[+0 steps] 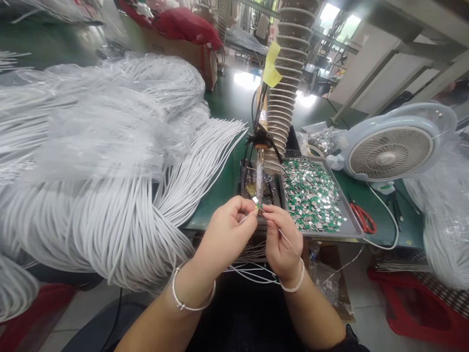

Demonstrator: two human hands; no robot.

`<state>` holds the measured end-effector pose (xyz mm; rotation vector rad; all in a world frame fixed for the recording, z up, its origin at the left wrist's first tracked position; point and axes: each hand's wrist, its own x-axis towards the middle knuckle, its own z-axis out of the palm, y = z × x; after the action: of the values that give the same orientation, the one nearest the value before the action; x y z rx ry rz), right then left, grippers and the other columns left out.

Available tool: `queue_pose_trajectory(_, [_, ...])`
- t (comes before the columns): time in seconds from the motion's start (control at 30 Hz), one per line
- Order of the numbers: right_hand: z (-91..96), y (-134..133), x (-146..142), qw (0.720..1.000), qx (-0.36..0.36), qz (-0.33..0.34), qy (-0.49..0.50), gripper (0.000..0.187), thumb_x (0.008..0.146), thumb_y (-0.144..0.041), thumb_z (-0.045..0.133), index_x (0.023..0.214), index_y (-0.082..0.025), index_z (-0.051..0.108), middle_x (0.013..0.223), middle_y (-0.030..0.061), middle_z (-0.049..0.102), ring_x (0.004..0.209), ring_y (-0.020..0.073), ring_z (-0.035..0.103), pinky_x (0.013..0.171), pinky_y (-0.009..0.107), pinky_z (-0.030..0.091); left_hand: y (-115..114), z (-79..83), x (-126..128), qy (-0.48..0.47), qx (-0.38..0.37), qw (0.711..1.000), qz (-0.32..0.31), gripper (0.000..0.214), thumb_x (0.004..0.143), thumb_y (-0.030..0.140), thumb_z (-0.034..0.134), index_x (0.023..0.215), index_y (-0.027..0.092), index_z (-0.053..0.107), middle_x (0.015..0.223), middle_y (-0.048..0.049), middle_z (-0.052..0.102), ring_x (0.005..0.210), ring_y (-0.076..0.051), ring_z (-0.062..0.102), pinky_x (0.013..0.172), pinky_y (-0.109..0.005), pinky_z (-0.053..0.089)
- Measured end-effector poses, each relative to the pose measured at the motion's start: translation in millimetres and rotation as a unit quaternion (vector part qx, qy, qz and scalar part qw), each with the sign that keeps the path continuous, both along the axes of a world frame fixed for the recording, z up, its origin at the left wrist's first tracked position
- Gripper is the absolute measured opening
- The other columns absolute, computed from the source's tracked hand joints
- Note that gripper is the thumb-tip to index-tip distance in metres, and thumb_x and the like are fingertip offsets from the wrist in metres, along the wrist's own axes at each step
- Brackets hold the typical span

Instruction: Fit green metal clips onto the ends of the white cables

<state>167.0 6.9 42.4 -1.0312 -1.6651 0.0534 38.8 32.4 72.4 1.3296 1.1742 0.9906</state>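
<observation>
Below the tip of an upright, clamped soldering iron (260, 171), my two hands almost meet. My left hand (231, 234) is closed in a pinch on a small metal connector (255, 199), and a short bit of white cable shows under its fingers. My right hand (284, 239) pinches a thin solder wire (289, 240), which trails back over the palm toward the wrist. The exact contact point at the iron's tip is too small to make out. To the right, a grey tray (353, 222) holds a heap of small green-and-silver connectors (311, 195).
Large bundles of white cable (91, 220), partly under clear plastic, cover the left side. A ribbed exhaust hose (289, 73) hangs behind the iron. A blue-white fan (390, 146) and red-handled scissors (362, 217) lie right of the tray. Red stools (421, 303) stand below.
</observation>
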Motion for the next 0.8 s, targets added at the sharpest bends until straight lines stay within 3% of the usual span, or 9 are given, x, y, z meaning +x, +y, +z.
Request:
queue_pose_trajectory(0.63, [-1.9,-5,1,1.000,-0.009,0.004,0.000,0.022,0.086,-0.008,0.044,0.098,-0.020,0.059,0.095,0.0088,0.066,0.092,0.0198,0.064,0.077,0.039,0.056,-6,-4.6,0,0.003,0.009,1.000,-0.016,0.008,0.078,0.025,0.052,0.073,0.019,0.052,0.078,0.0002,0.061,0.064,-0.012,0.056,0.057,-0.023,0.043])
queue_pose_trajectory(0.8, [-8.0,-8,2,1.000,-0.023,-0.009,0.010,0.024,0.088,-0.009,0.041,0.101,-0.020,0.057,0.092,0.0079,0.067,0.089,0.0190,0.065,0.076,0.038,0.056,-11,-9.0,1,0.046,0.052,0.997,-0.025,0.009,0.082,0.025,0.049,0.078,0.018,0.055,0.076,-0.0003,0.062,0.065,-0.013,0.057,0.060,-0.024,0.044])
